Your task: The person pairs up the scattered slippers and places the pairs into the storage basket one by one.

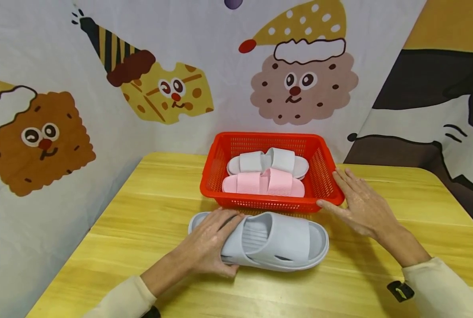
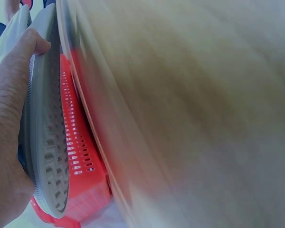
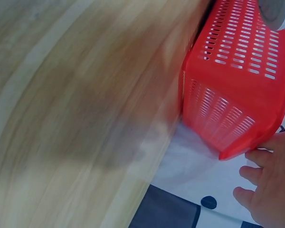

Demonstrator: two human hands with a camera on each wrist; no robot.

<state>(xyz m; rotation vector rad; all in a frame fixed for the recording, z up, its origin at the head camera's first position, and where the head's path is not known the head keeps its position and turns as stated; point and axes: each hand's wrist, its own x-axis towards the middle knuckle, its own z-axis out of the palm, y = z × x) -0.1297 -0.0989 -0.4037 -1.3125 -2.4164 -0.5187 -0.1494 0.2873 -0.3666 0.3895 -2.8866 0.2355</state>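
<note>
A pair of grey slide slippers [image 1: 290,238] lies lengthwise in front of the red basket [image 1: 240,202], close over the table. My left hand [image 1: 210,243] grips the pair near its left end, thumb on the near side and fingers across the top. In the left wrist view the textured underside of a grey sole [image 2: 54,156] faces the tabletop. My right hand [image 1: 364,205] is at the basket's front right corner, fingers straight along the right rim and thumb at the front rim. Inside the basket lie white slippers [image 1: 250,162] at the back and pink slippers [image 1: 250,183] in front.
The basket stands towards the back of a yellow wood-grain table [image 1: 141,212]. Behind and to the left hangs a pale cloth [image 1: 228,97] printed with cartoon biscuits and cheese. A dark and white printed cloth [image 1: 411,119] borders the right side.
</note>
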